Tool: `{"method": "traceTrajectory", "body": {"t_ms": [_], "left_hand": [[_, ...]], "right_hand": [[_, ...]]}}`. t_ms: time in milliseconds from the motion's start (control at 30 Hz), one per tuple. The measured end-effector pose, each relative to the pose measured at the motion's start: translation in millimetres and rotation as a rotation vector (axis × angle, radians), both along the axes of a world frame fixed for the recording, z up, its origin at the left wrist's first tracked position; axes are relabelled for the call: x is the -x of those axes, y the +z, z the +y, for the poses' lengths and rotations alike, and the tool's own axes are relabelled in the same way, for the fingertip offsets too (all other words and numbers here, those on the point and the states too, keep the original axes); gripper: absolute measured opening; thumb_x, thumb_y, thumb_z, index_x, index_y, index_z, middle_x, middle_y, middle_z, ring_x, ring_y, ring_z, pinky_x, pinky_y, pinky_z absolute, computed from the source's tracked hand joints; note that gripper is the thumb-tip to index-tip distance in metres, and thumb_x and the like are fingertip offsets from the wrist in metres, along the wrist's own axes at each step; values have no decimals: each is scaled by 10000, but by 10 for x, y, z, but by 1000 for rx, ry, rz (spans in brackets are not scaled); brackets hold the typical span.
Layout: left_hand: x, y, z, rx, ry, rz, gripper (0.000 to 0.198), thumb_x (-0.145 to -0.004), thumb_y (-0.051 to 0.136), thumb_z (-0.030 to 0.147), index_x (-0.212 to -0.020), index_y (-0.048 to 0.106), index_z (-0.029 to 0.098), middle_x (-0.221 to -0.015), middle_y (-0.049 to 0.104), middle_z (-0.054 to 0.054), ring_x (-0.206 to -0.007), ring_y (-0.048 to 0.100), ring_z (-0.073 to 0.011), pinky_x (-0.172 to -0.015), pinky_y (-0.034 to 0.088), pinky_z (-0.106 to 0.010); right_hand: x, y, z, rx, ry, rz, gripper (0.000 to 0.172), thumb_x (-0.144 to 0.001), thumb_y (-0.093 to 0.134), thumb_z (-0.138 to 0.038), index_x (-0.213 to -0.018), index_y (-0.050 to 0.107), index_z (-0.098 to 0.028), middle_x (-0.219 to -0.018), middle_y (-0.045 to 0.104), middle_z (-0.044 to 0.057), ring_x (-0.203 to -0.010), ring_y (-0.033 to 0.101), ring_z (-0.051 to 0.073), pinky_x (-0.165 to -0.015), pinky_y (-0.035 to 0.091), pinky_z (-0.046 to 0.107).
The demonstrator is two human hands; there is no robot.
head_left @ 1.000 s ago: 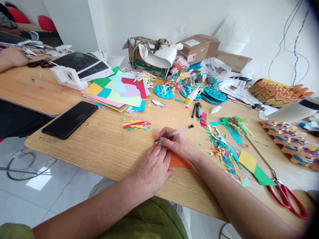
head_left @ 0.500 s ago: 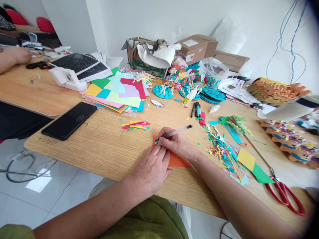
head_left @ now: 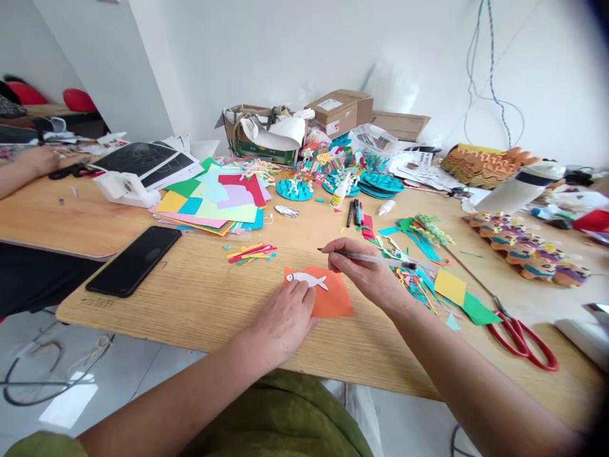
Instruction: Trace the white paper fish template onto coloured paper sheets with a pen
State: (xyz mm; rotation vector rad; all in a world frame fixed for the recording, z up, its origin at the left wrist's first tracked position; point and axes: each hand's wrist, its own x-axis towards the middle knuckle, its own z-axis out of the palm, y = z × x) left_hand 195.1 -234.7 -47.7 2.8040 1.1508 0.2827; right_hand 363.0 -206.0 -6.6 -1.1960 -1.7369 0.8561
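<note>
A white paper fish (head_left: 311,280) with a dark eye lies on a sheet of orange paper (head_left: 335,301) near the table's front edge. My left hand (head_left: 288,320) rests flat over the paper's left part, its fingertips pressing on the fish's lower edge. Just right of and above the fish, my right hand (head_left: 364,270) is closed around a pen (head_left: 375,258) with a clear barrel. The pen's dark tip points left, raised off the paper.
A black phone (head_left: 136,260) lies at the left. Coloured paper sheets (head_left: 214,206) are stacked behind; paper strips (head_left: 252,254) lie nearer. Red-handled scissors (head_left: 523,336) and scraps (head_left: 421,289) are at the right. A co-worker's hand (head_left: 40,160) shows far left.
My right hand has lifted the pen off the fish and moved right, uncovering the fish and more orange paper. My left hand stays on the paper. The camera view has shifted.
</note>
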Motion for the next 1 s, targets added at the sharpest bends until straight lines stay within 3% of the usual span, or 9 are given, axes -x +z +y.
{"method": "traceTrajectory", "body": {"t_ms": [133,300,467,633,1000], "left_hand": [[68,174,143,108,-51,-19,340,-837,530,238,-1157,488,132,-1130,560,-94,-1057,511,-218,-927,399,-333],[201,383,419,270,-146,33,293,-859,469,396,-1053,553,194,-1037,594,-52,-967,547,-209,-794,420,-298],[228,321,668,228,-146,102,231,-783,558,313,-975,563,185,-979,587,-41,-923,538,-204,-742,395,-274],[170,261,735,157,-176,155,136,-736,518,174,-866,552,187,-899,562,-27,-857,531,-184,-684,389,-264],[114,256,821,178,-202,180,116,-751,490,184,-862,522,193,-870,549,-13,-818,529,-173,-670,380,-267]], "right_hand": [[-91,-152,-4,-36,-139,-154,137,-757,501,-215,-853,583,-162,-660,592,4,-603,542,128,-549,413,243],[-177,-235,66,-85,-17,-399,215,-788,467,-183,-967,577,-137,-708,613,23,-611,557,130,-566,417,239],[-200,-374,58,-110,98,-478,283,-748,546,-175,-1028,554,-136,-849,647,58,-727,593,155,-665,446,260],[-222,-489,68,-172,139,-547,320,-716,578,-145,-1035,560,-166,-926,636,67,-824,582,181,-738,442,296],[-136,-433,0,-127,65,-552,307,-737,549,-121,-1043,542,-153,-944,634,86,-854,580,191,-757,444,301]]}}
